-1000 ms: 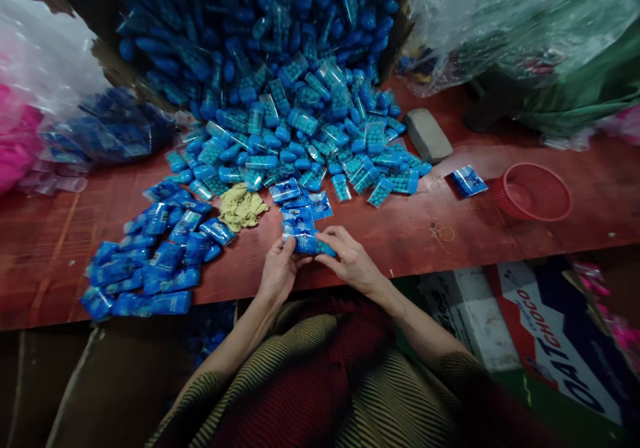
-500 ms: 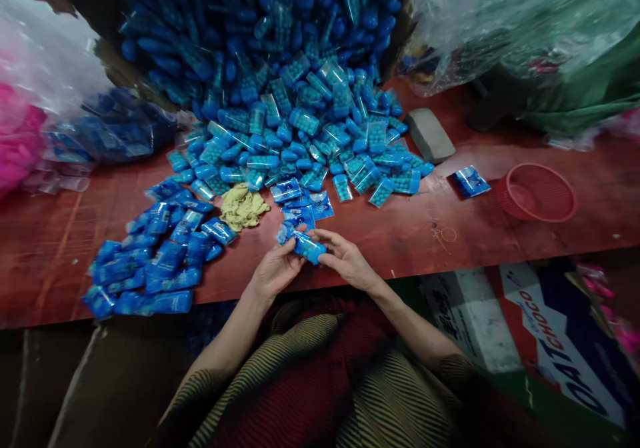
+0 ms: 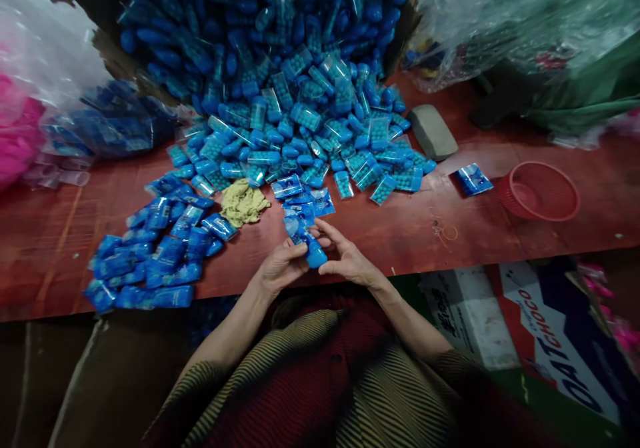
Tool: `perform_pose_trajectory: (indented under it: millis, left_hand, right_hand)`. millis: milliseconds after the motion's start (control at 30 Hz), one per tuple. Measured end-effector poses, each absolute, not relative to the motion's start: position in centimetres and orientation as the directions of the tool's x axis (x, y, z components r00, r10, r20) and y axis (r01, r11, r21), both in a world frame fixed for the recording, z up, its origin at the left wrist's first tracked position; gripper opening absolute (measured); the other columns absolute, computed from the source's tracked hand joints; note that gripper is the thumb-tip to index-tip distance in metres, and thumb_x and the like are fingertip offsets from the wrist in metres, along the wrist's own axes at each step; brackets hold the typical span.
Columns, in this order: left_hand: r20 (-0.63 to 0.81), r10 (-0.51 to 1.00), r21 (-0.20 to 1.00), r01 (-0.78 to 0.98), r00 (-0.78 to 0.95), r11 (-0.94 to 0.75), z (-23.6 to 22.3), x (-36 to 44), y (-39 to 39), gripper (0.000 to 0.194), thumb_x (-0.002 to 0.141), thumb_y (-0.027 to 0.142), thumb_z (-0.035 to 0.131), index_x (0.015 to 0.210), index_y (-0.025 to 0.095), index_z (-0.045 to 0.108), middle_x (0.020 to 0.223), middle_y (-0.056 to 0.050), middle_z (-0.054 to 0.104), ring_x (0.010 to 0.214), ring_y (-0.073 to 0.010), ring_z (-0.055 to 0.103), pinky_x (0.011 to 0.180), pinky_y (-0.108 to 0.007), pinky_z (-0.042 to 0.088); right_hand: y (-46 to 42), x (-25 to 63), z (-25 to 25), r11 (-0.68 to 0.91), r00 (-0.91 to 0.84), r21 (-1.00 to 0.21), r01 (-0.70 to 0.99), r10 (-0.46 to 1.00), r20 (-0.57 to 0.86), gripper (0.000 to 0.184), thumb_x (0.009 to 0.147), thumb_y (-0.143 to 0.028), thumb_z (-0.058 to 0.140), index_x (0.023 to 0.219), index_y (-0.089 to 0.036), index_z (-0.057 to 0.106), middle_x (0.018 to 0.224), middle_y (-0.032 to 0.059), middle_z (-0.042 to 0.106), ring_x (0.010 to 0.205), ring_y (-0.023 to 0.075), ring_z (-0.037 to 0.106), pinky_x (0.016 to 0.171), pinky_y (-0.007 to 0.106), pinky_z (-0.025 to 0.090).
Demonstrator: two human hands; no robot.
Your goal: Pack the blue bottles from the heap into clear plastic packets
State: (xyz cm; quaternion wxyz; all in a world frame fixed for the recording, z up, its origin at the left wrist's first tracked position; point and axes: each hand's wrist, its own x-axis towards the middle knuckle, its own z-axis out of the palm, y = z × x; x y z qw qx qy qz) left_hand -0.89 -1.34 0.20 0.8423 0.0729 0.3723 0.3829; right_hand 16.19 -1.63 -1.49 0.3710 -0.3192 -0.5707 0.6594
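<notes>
My left hand [image 3: 284, 265] is closed around a small blue bottle [image 3: 316, 255], thumb on its side. The bottle is tilted, and a printed blue film sleeve [image 3: 297, 229] covers its far end. My right hand [image 3: 354, 263] grips from the other side, thumb by the blue end and fingertips at the film; some of its fingers are partly hidden. Just beyond, flat printed sleeves [image 3: 321, 201] lie on the red table [image 3: 400, 241]. Left of them is a crumpled yellow-green lump [image 3: 243, 203]. Further left lie several sleeved bottles [image 3: 167, 255] in a heap.
Many clear bottles with blue beads [image 3: 305, 118] spill from a dark carton at the back. A grey block [image 3: 433, 133], a stack of sleeves [image 3: 473, 179] and a red basket [image 3: 540, 191] stand right. Plastic bags [image 3: 540, 28] flank the table; printed cartons [image 3: 555, 341] lie below its edge.
The bottle has turned to point more toward my body, and the film now spreads further over it. My right fingers have shifted at its side, and my left thumb has moved along it.
</notes>
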Motion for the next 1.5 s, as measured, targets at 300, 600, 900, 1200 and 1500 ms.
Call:
perform_pose_trajectory:
  millis: [300,600,900,1200,1500]
  left_hand:
    - [-0.619,0.737,0.414,-0.685,0.271,0.6,1.0,1.8,-2.6,0.018,0.076,0.014,0.065,0.093,0.013,0.064,0.077,-0.005,0.069,0.077,-0.0165,0.066,0.067,-0.022,0.053]
    - [-0.532,0.753,0.459,-0.615,0.388,0.641,2.2,0.1,-2.2,0.031,0.079,0.013,0.06,0.11,0.014,0.059,0.094,-0.008,0.071,0.095,-0.0218,0.066,0.091,-0.036,0.048]
    - [-0.498,0.788,0.506,-0.616,0.362,0.604,1.4,0.7,-3.0,0.023,0.074,0.016,0.068,0.097,0.012,0.065,0.091,-0.008,0.071,0.087,-0.0179,0.067,0.081,-0.027,0.05]
    - [-0.611,0.779,0.554,-0.629,0.138,0.546,1.1,1.9,-3.5,0.026,0.066,0.023,0.075,0.087,0.013,0.065,0.076,-0.001,0.066,0.064,-0.0103,0.06,0.061,-0.023,0.048]
    - [-0.541,0.783,0.547,-0.579,0.307,0.605,1.8,1.4,-3.1,0.025,0.075,0.018,0.066,0.099,0.012,0.065,0.088,-0.007,0.07,0.07,-0.0133,0.063,0.066,-0.026,0.049]
  right_hand:
    - [-2.1,16.0,-1.8,-0.103,-0.454,-0.99,-0.095,0.89,-0.049,0.074,0.076,-0.034,0.067,0.141,-0.03,0.033,0.132,0.0058,0.049,0.119,0.0204,0.049,0.103,0.039,0.037]
    - [-1.5,16.4,-2.6,-0.23,-0.522,-0.906,-0.354,0.853,-0.013,0.081,0.075,-0.042,0.068,0.143,-0.032,0.025,0.141,0.0075,0.042,0.116,0.02,0.051,0.095,0.036,0.044]
    - [-1.4,16.5,-2.1,-0.188,-0.545,-0.927,-0.324,0.838,0.02,0.065,0.08,-0.036,0.065,0.138,-0.034,0.037,0.121,0.0024,0.054,0.1,0.013,0.056,0.086,0.027,0.048]
    - [-2.1,15.9,-2.5,-0.147,-0.499,-0.95,-0.276,0.867,0.01,0.059,0.086,-0.038,0.056,0.14,-0.031,0.033,0.12,0.0042,0.054,0.106,0.0151,0.054,0.095,0.033,0.044]
    - [-1.9,16.0,-2.8,-0.21,-0.493,-0.938,-0.274,0.868,-0.05,0.065,0.083,-0.034,0.059,0.14,-0.034,0.03,0.118,0.0022,0.051,0.083,0.0106,0.056,0.072,0.026,0.052]
